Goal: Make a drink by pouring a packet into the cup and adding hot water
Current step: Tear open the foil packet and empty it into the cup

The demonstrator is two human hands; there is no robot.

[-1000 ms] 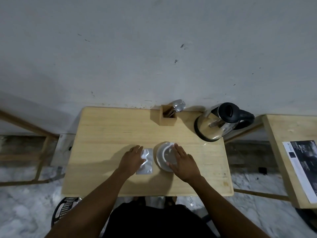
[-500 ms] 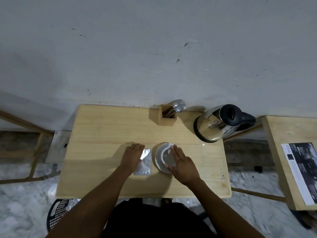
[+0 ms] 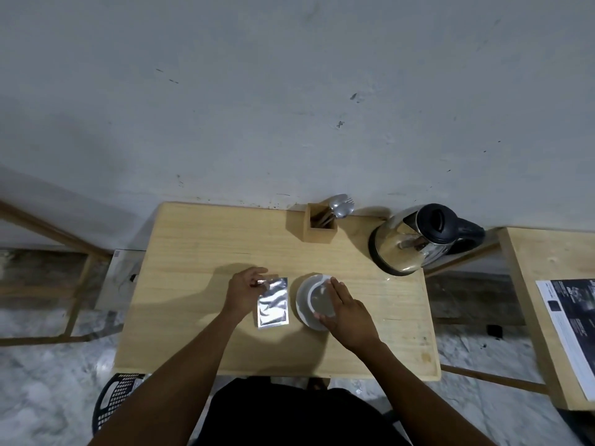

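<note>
Fingers (image 3: 257,282) of the left hand (image 3: 245,292) pinch the far left corner of the flat silver foil packet (image 3: 273,303), which lies just left of the white round cup (image 3: 314,301), its long axis running from the person toward the wall. Right hand (image 3: 347,312) lies spread and loosely curved over the cup's right rim, grasp unclear. Beyond the cup stand a square wooden holder with metal spoons (image 3: 319,226) and, further right, a shiny steel kettle with black lid (image 3: 418,241), all on the pale wooden table (image 3: 193,252).

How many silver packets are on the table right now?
1. The packet lies flat on the table just left of the cup, its top-left corner pinched by the left hand. None others visible.
</note>
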